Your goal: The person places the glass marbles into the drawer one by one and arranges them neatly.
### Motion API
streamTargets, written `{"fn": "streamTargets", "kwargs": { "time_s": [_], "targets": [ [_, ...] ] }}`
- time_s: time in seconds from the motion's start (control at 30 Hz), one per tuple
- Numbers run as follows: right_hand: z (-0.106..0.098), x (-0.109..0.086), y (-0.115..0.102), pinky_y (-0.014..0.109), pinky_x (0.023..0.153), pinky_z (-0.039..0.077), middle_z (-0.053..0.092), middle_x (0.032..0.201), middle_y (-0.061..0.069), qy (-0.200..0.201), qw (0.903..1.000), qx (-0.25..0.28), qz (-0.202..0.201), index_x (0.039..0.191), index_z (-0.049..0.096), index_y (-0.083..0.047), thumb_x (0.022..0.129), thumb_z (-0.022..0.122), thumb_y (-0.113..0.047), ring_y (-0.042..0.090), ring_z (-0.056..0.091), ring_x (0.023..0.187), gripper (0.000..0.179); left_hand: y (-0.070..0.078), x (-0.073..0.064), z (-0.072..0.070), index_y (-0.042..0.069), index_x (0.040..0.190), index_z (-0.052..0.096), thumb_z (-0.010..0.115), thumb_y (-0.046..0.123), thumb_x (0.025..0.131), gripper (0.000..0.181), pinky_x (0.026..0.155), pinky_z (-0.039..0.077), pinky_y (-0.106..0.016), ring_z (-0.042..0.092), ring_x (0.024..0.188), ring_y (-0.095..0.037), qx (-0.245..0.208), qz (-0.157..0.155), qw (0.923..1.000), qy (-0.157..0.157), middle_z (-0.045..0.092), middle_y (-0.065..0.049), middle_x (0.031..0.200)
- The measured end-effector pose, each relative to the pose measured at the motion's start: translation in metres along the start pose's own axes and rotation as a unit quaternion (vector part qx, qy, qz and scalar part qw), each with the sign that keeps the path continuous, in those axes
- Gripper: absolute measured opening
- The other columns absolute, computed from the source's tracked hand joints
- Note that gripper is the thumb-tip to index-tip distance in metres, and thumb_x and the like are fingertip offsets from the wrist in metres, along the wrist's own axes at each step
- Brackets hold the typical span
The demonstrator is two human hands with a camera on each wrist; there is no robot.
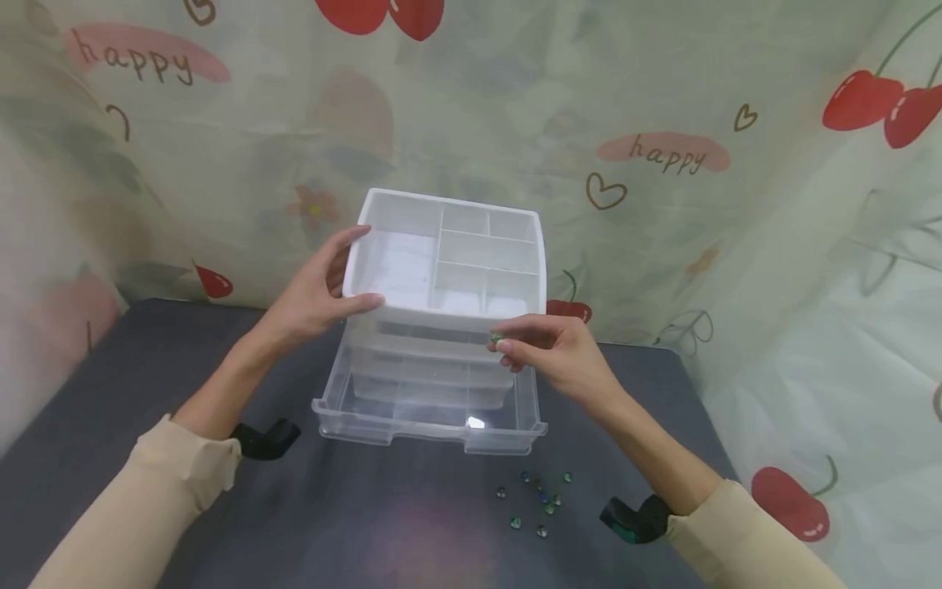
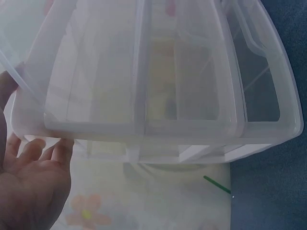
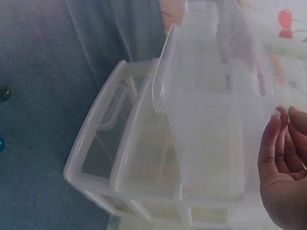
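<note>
Where the table lies nearest the person, beige sleeves enter from both sides, with a black mount at each wrist. Loose gems, mostly green with some blue, are scattered right of centre. Beyond them, a clear drawer projects toward the person below a white tray. The right hand pinches one green gem between thumb and fingertips, just before the tray's front right edge and above the drawer. The left hand grips the tray's left end, thumb over the front corner. One large compartment occupies the tray's left; five smaller ones, its right. Behind hangs a curtain printed with cherries.
</note>
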State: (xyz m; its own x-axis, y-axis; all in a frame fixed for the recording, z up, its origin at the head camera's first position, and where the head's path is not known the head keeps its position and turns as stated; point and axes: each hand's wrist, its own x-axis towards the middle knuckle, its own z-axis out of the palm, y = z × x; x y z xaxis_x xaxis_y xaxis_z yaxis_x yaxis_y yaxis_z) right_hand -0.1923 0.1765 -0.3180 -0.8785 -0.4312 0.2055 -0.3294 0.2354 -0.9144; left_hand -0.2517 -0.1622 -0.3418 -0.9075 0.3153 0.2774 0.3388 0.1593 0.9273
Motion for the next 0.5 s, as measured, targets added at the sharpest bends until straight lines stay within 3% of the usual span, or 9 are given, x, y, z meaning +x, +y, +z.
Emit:
{"fn": "streamTargets", "kwargs": {
  "time_s": [0.23, 0.5],
  "targets": [
    [0.017, 0.018, -0.002, 0.038, 0.074, 0.057, 0.074, 0.092, 0.008, -0.031, 0.9995, -0.002, -0.012, 0.111, 0.073, 0.000, 0.090, 0.072, -0.005, 0.026, 0.069, 0.080, 0.022, -0.001, 0.000, 0.000, 0.018, 0.156, 0.022, 0.075, 0.003, 0.087, 0.089, 0.096, 0.044, -0.027, 0.036, 0.140, -0.031, -0.017, 0.005, 0.9998, -0.002, 0.027, -0.015, 0.159],
    [0.035, 0.034, -0.003, 0.039, 0.075, 0.057, 0.074, 0.097, 0.014, -0.058, 0.9980, 0.023, 0.009, 0.111, 0.072, 0.001, 0.091, 0.071, -0.004, 0.023, 0.070, 0.081, 0.021, -0.003, 0.000, 0.000, 0.018, 0.156, 0.021, 0.075, 0.003, 0.087, 0.089, 0.098, 0.044, -0.029, 0.035, 0.141, -0.030, -0.017, 0.007, 0.9998, 0.001, 0.026, -0.014, 0.160]
  ]
}}
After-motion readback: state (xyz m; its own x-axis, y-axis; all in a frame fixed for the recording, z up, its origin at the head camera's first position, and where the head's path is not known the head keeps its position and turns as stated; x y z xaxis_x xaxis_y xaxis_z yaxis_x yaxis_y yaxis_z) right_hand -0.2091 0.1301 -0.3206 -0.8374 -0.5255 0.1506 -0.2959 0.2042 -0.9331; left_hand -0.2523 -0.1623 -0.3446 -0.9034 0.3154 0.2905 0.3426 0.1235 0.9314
